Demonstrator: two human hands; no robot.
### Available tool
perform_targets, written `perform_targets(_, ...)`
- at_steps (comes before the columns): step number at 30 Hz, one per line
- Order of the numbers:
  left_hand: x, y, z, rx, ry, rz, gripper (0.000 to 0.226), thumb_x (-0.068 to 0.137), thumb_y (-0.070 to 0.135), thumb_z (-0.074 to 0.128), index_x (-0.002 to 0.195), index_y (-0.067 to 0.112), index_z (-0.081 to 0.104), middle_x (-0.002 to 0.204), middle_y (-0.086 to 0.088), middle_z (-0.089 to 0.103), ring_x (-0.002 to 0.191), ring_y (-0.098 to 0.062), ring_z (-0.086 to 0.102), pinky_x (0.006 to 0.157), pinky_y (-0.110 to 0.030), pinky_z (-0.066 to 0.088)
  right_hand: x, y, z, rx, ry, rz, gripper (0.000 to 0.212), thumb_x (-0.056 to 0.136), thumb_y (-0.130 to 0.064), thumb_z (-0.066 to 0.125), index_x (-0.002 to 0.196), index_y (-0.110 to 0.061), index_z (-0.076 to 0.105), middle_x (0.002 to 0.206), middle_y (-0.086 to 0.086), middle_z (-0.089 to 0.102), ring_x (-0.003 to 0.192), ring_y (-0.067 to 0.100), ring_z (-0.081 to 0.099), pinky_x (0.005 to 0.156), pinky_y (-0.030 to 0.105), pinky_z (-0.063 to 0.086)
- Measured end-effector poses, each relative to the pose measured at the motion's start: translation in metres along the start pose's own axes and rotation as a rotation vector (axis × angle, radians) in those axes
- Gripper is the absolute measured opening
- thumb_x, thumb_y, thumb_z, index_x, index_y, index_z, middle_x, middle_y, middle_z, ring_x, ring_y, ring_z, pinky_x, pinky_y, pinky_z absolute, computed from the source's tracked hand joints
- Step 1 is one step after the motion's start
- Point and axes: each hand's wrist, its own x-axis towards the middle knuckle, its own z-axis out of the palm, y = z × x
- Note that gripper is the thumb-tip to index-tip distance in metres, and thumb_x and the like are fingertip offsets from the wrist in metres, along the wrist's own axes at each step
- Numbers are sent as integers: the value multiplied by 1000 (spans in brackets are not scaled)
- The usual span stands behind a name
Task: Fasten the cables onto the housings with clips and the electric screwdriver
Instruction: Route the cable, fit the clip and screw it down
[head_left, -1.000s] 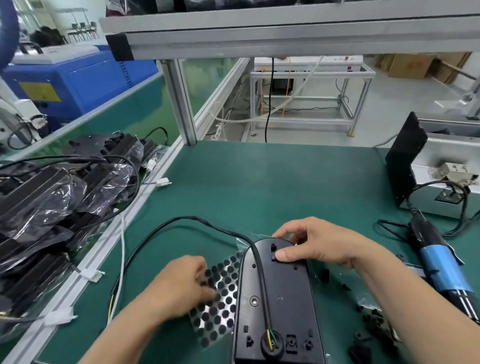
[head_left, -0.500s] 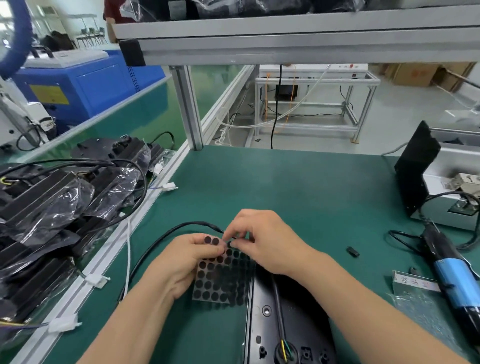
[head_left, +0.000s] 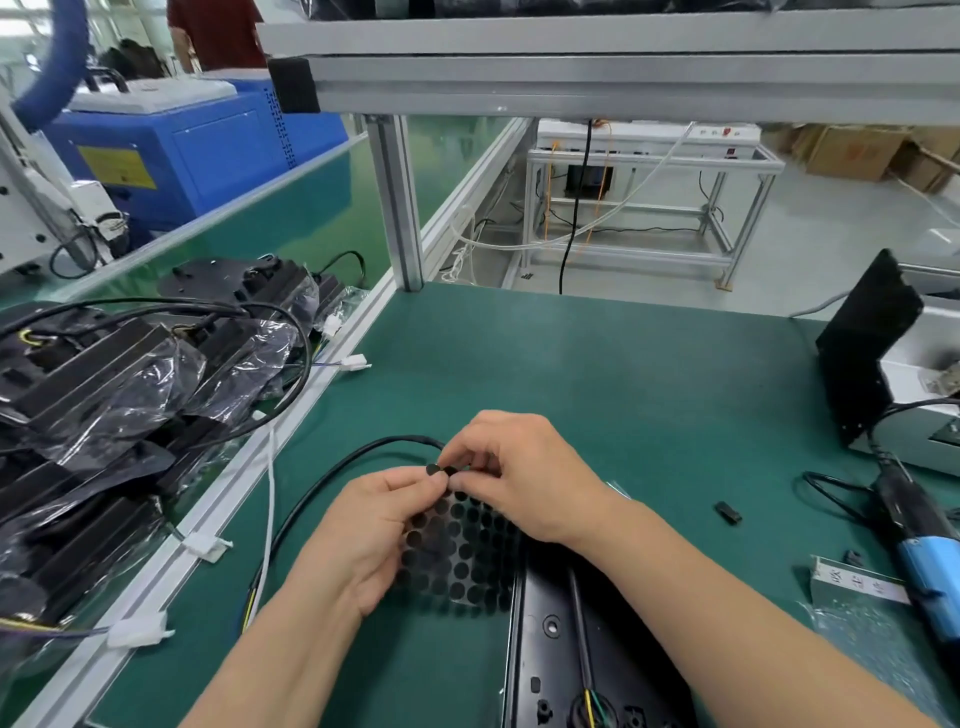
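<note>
The left hand (head_left: 374, 530) curls round a clear sheet of round black adhesive pads (head_left: 457, 551), fingertips of the right hand (head_left: 524, 478) pinching one pad at its far edge; just below the fingers, the black round cable (head_left: 384, 440) lies along the flat black plastic housing (head_left: 550, 654), seemingly unclipped; the small black plastic clip (head_left: 727, 512) and blue electric screwdriver (head_left: 919, 561) lie untouched, well right.

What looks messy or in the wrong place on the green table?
One small black clip lies alone on the green mat, left of the electric screwdriver, apart from the housing. Nothing looks spilled or broken.
</note>
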Motion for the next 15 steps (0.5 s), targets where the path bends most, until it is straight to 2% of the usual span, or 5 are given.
perform_targets(3, 0, -1, 1, -4, 20, 10, 12, 63, 22, 79, 65, 11, 72, 72, -12, 71, 61, -19, 66, 58, -25, 55, 0, 2, -1, 33, -15, 58, 12, 82, -11, 77, 92, -17, 75, 81, -10, 60, 70, 0, 58, 72, 11, 45)
perform_targets(6, -1, 0, 1, -16, 14, 14, 22, 66, 26, 76, 77, 7, 76, 84, -18, 74, 70, -23, 68, 74, -36, 52, 0, 5, -3, 71, -15, 121, 10, 81, -12, 78, 88, -18, 75, 80, -11, 62, 72, 2, 61, 73, 17, 50)
perform_targets(8, -1, 2, 1, -21, 7, 12, 25, 67, 26, 75, 80, 5, 78, 88, -21, 75, 72, -25, 68, 77, -38, 50, -1, 4, -4, 62, 5, 119, 9, 80, -12, 79, 84, -19, 75, 77, -13, 61, 69, 2, 60, 70, 14, 48)
perform_targets(11, 0, 3, 3, -5, 33, 22, 21, 65, 23, 75, 77, 6, 78, 82, -17, 75, 68, -21, 67, 74, -35, 48, -3, 1, -3, 9, 12, 82, 9, 80, -13, 78, 82, -18, 72, 75, -14, 58, 68, 2, 58, 67, 11, 43)
perform_targets(15, -1, 1, 4, 56, 40, 46, 9, 78, 14, 73, 73, 8, 77, 72, -9, 71, 61, -12, 62, 64, -29, 46, -5, -3, -6, -55, -4, 52, 12, 80, -11, 76, 79, -20, 68, 75, -13, 58, 68, 5, 55, 68, 19, 45)
